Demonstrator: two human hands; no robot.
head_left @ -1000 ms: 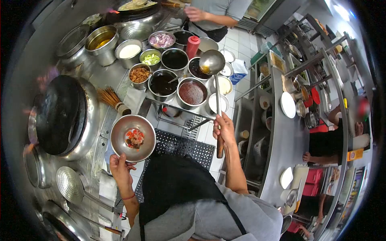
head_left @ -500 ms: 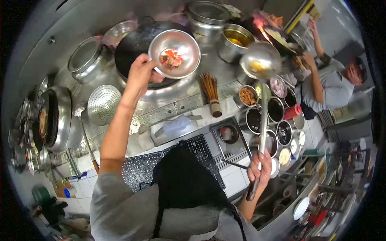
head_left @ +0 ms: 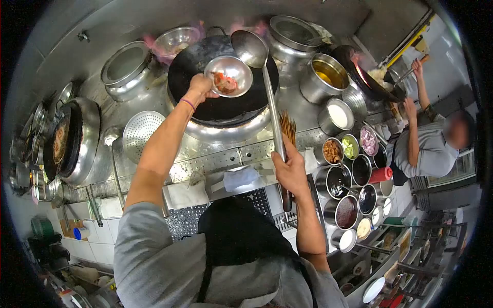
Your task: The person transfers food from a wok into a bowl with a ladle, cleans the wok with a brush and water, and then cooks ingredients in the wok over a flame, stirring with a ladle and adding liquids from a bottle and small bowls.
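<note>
A metal bowl with red and pale food pieces in it is gripped at its rim by my left hand. It is over the large black wok, tilted a little. My right hand is wrapped round the long handle of a ladle. The ladle's bowl lies above the wok's right back part, close to the metal bowl. Behind the ladle handle stands a bamboo brush, partly hidden.
Lidded pots and an oil pot flank the wok. A perforated strainer lies left. Ingredient containers cluster at right. A co-worker handles another wok with flames. A folded cloth lies at the front edge.
My right hand has moved the ladle from the right side up and left over the wok. The metal bowl has shifted and tilts differently. The co-worker now holds a utensil over their wok.
</note>
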